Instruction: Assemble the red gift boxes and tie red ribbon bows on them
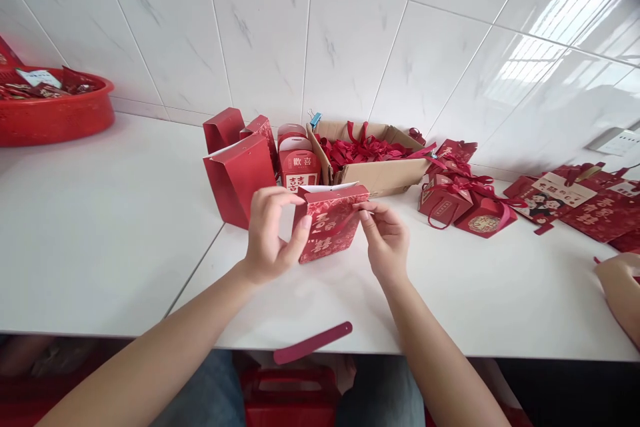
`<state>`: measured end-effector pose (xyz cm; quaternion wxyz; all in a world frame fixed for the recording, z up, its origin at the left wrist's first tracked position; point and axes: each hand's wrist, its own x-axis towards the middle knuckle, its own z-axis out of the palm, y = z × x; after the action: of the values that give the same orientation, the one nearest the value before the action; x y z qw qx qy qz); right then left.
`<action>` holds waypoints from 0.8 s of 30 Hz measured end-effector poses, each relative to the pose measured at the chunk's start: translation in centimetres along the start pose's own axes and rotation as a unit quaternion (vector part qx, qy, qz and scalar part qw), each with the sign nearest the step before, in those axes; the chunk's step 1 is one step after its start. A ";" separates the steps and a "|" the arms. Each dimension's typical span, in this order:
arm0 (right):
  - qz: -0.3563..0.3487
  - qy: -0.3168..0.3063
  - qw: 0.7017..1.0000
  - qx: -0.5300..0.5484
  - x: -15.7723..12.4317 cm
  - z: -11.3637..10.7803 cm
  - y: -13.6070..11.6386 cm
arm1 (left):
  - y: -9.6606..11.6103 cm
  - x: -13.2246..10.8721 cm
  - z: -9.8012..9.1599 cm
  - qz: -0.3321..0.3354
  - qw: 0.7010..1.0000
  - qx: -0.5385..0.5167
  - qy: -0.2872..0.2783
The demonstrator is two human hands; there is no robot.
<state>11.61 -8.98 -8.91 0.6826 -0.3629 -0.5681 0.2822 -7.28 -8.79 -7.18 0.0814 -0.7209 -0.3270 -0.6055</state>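
Note:
A red gift box [333, 230] with pale Chinese characters stands upright on the white table in front of me, its top edge showing white. My left hand [274, 230] is at its left edge, fingers curved and thumb apart, the tips by the upper corner; nothing shows between them. At the upper right corner, my right hand [385, 237] pinches a thin red ribbon [345, 221], which slants down across the box's front. Nearer to me, a dark red strap [313, 343] with rounded ends lies at the table's front edge.
Plain red boxes [240, 177] and small printed boxes [300, 163] stand behind. A cardboard box [385, 175] holds red ribbons. Finished-looking ribboned boxes [445, 199] and flat red bags [600, 207] lie right, near another person's hand [620, 280]. A red basket [60, 117] holds packets.

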 end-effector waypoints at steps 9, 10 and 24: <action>-0.047 0.028 0.998 -0.006 0.7 -0.5 1.4 | -0.8 0.3 1.0 -0.068 0.997 -0.020 -0.005; -0.047 0.014 0.999 -0.008 0.7 -0.5 1.4 | -0.9 0.2 1.1 -0.071 0.997 -0.032 -0.016; -0.138 -0.019 0.984 -0.110 0.0 0.0 0.7 | -1.5 -0.8 1.5 -0.098 0.985 -0.130 -0.063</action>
<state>11.66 -8.60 -9.48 0.6598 -0.3483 -0.6533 0.1287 -6.92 -7.14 -8.75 -0.0930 -0.7264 -0.3191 -0.6016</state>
